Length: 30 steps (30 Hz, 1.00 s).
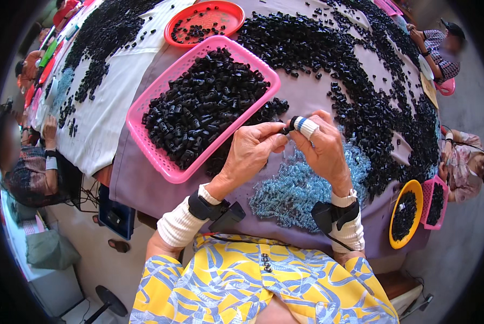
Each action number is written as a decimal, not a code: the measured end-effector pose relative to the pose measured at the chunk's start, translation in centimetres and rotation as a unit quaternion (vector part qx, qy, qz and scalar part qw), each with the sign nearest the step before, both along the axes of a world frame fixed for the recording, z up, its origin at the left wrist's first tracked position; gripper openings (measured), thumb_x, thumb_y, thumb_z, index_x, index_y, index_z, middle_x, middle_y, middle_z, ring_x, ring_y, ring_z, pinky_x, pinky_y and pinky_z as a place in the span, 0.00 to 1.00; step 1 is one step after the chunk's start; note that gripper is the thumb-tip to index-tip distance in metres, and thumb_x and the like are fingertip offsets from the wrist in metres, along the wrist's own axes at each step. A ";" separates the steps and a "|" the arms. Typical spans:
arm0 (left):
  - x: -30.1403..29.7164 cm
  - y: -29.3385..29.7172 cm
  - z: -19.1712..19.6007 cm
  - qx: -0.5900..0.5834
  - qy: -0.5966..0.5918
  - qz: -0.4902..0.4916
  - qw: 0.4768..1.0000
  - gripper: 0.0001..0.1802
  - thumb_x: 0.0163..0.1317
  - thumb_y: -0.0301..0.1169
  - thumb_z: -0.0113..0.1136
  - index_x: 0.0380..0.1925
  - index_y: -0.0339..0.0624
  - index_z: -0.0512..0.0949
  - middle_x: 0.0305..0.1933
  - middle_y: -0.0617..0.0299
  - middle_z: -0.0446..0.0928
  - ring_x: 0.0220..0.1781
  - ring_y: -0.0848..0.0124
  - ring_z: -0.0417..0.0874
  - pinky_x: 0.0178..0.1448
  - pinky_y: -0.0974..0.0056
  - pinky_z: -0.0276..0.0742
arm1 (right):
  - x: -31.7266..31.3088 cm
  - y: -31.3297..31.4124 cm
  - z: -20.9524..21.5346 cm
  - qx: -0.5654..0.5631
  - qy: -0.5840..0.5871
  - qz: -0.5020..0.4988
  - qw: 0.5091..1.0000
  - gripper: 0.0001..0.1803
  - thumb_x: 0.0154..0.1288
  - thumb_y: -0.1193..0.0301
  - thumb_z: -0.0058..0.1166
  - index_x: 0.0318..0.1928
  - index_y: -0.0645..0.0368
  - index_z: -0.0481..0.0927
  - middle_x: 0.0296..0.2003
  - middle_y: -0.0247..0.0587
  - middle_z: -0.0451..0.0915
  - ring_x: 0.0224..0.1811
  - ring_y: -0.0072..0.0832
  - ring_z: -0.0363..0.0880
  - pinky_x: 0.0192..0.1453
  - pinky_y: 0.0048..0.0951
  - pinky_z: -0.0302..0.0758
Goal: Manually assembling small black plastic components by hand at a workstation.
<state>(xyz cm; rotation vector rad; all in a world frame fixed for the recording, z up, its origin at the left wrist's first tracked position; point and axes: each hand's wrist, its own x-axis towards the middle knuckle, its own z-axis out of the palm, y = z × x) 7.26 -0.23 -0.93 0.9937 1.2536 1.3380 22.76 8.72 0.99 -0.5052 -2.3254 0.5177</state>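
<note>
One small black piece (286, 130) held, many loose ones (298, 46) left.
The left hand (246, 150) and right hand (327, 148) pinch it, fingers together, above the surface (136, 186), between the heaped pink basket (139, 135), left, and pale-blue coils (298, 191), near right; whether it's finished, I can't tell.

assembly workshop, cloth-covered tables (120, 97), heaped black parts (288, 40); people (31, 175) alongside

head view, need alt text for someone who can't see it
A person's left hand and right hand meet fingertip to fingertip at a small black piece. To the left, a pink basket holds many black pieces; nearer the person, pale-blue coils lie heaped on purple cloth.
</note>
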 end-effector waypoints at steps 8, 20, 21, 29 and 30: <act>-0.1 0.0 -0.4 0.007 -0.030 0.020 0.999 0.12 0.61 0.24 0.57 0.44 0.32 0.78 0.34 0.64 0.80 0.34 0.81 0.78 0.40 0.76 0.76 | -0.5 -0.3 0.3 0.070 -0.029 -0.010 0.997 0.05 0.55 0.73 0.58 0.28 0.60 0.76 0.22 0.39 0.74 0.26 0.35 0.73 0.45 0.37 0.65; -0.1 -0.2 -0.4 0.058 0.086 0.066 0.992 0.10 0.55 0.23 0.60 0.38 0.31 0.80 0.33 0.56 0.80 0.34 0.74 0.79 0.39 0.70 0.74 | -0.7 -0.9 0.7 0.109 -0.084 -0.022 0.990 0.05 0.54 0.74 0.57 0.29 0.62 0.75 0.24 0.41 0.76 0.29 0.36 0.76 0.47 0.39 0.68; -0.1 -0.3 -0.3 0.063 0.099 0.063 0.991 0.11 0.55 0.21 0.60 0.39 0.32 0.80 0.33 0.60 0.79 0.33 0.77 0.78 0.38 0.72 0.74 | -0.7 -0.9 0.7 0.115 -0.086 -0.021 0.989 0.05 0.54 0.75 0.57 0.29 0.62 0.74 0.24 0.41 0.76 0.29 0.36 0.76 0.46 0.39 0.68; -0.1 -0.4 -0.3 0.084 0.098 0.074 0.989 0.10 0.54 0.21 0.60 0.37 0.31 0.80 0.32 0.55 0.80 0.33 0.72 0.80 0.39 0.69 0.74 | -0.7 -0.7 -0.1 0.124 -0.066 0.005 0.990 0.06 0.51 0.79 0.56 0.28 0.63 0.71 0.22 0.43 0.73 0.26 0.38 0.73 0.43 0.38 0.70; -0.1 -0.3 -0.4 0.081 0.091 0.072 0.990 0.10 0.53 0.21 0.60 0.37 0.31 0.80 0.32 0.55 0.80 0.34 0.72 0.80 0.39 0.69 0.74 | -0.7 -0.6 -0.2 0.124 -0.062 0.012 0.990 0.06 0.50 0.79 0.56 0.28 0.64 0.71 0.22 0.43 0.72 0.26 0.38 0.73 0.42 0.39 0.70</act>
